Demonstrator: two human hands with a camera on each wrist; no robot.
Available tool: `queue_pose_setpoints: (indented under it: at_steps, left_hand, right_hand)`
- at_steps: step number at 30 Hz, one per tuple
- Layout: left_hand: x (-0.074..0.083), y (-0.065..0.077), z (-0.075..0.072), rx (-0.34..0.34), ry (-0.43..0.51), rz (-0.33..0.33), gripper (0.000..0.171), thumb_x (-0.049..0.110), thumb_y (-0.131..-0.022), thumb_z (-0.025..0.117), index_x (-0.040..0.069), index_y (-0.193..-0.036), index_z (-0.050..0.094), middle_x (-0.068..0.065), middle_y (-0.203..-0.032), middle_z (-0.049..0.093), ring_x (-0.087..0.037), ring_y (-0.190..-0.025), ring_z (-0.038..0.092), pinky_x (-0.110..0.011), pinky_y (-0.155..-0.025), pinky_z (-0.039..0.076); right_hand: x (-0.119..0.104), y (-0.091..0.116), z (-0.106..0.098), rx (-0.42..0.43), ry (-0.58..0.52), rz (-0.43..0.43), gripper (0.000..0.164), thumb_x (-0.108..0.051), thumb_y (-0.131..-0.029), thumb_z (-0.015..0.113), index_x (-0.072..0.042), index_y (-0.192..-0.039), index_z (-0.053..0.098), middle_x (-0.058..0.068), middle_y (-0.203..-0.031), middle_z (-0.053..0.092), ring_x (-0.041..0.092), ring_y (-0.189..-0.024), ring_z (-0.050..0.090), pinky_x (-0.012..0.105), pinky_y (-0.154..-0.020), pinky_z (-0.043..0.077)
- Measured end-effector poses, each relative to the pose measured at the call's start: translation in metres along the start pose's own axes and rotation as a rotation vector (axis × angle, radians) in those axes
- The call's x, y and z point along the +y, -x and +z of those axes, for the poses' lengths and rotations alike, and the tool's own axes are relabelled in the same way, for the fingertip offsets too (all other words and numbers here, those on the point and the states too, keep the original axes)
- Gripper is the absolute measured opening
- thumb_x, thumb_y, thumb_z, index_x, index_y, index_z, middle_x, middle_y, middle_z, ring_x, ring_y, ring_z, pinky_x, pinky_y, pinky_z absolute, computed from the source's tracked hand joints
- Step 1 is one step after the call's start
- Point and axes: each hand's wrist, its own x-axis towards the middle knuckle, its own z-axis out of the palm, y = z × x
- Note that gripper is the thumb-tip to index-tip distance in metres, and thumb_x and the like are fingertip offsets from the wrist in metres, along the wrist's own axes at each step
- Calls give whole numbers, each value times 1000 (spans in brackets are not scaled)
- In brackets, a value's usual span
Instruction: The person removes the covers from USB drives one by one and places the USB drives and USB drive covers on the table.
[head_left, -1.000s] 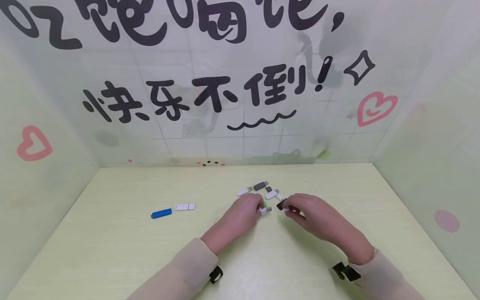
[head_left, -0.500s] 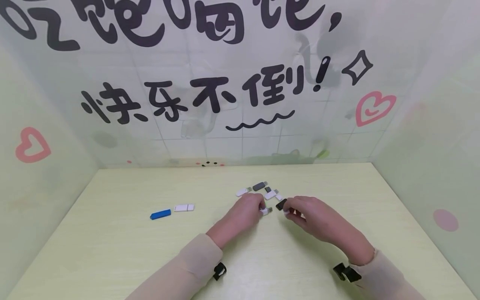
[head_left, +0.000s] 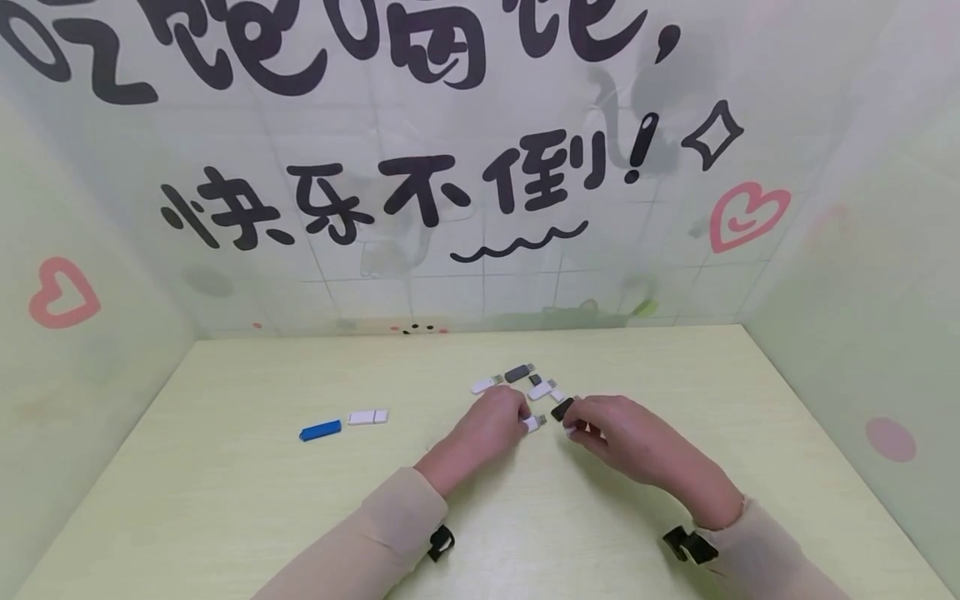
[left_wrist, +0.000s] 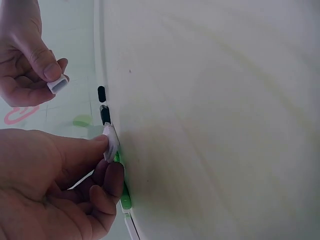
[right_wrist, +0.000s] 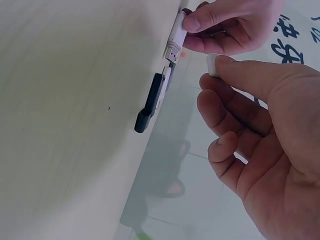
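My left hand (head_left: 497, 417) pinches a white USB stick (right_wrist: 176, 32) between thumb and fingers, low over the table. Its bare metal plug points toward my right hand (head_left: 622, 433). The thumb and index finger of that hand pinch a small white cap (right_wrist: 212, 65), whose hollow end shows in the left wrist view. A short gap separates cap and plug. Just beside the right fingertips lies a black USB stick (head_left: 562, 409). Along the left fingers, a green stick-like thing (left_wrist: 125, 195) shows in the left wrist view; the hand hides it in the head view.
Beyond the hands lie a dark grey USB stick (head_left: 517, 373), a white one (head_left: 486, 385) and another white one (head_left: 540, 390), with small caps among them. To the left are a blue stick (head_left: 320, 430) and a capped white stick (head_left: 367, 417). A printed wall (head_left: 420, 292) bounds the table's back.
The left hand has shifted slightly right with the white USB stick, and the green thing no longer shows in the head view. The right hand, still pinching the cap, has lowered slightly.
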Motion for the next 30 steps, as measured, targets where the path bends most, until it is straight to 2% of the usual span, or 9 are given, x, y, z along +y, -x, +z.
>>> queue_pose_setpoints:
  at_steps: [9, 14, 19, 25, 30]
  left_hand:
    - [-2, 0, 2, 7, -17, 38, 11, 2, -96, 76, -1, -106, 78, -11, -103, 75, -26, -100, 71, -36, -91, 59]
    - [-4, -1, 2, 22, -30, 73, 10, 1, -95, 76, -2, -105, 78, -13, -103, 77, -27, -101, 73, -36, -91, 60]
    - [-2, 1, 1, 35, -15, 79, 9, 0, -95, 76, -2, -104, 77, -13, -102, 76, -27, -100, 72, -37, -91, 59]
    - [-1, 6, -4, 36, -16, 48, 13, 3, -97, 74, -1, -109, 77, -12, -106, 76, -29, -105, 71, -40, -95, 58]
    - [3, 12, -11, 45, -44, 17, 17, 8, -98, 75, 2, -114, 76, -10, -108, 74, -26, -102, 70, -39, -91, 59]
  right_hand:
    - [0, -8, 6, -47, -40, 47, 10, 0, -96, 76, -7, -103, 77, -3, -95, 74, 6, -83, 64, 28, -74, 59]
    - [0, -13, 10, -54, -57, 78, 11, 2, -96, 74, -9, -100, 74, -5, -88, 70, 4, -76, 59, 27, -69, 56]
    - [-1, -15, 11, -59, -66, 100, 14, 3, -95, 73, -11, -96, 72, -9, -84, 67, 3, -72, 56, 26, -66, 53]
    - [-2, -18, 11, -59, -60, 102, 15, 3, -95, 73, -11, -94, 71, -10, -81, 64, 3, -70, 54, 25, -65, 52]
    - [-3, -19, 11, -63, -62, 104, 14, 3, -94, 73, -11, -94, 71, -10, -81, 64, 3, -71, 55, 25, -65, 52]
